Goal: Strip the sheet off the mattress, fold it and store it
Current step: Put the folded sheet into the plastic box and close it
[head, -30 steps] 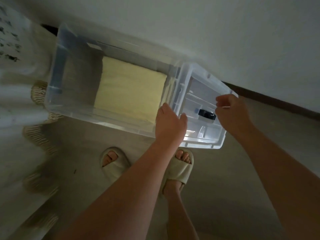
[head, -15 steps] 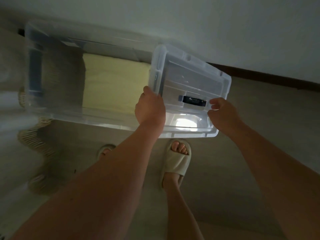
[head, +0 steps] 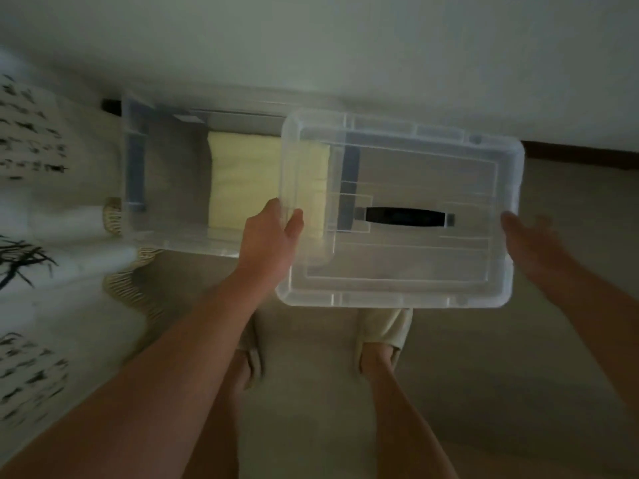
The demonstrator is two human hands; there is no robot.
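The left hand (head: pixel 268 236) holds the left short edge of the clear lid (head: pixel 397 271), thumb on top and the fingers under the rim. The right hand (head: pixel 529 240) is at the opposite short edge, blurred; its fingers look spread against the rim, but I cannot tell if they really close on it. Between the two hands the lid is level and carried in the air. It looks light, stiff and a little slippery, so I judge that taking it by the two short edges is the right way; the black handle (head: pixel 409 216) in its middle is also possible. Below the left hand stands the open clear box (head: pixel 138 188), partly under the lid. In it lies the folded yellow sheet (head: pixel 245 181), soft and flat. I count one lid, one box, one sheet, two hands.
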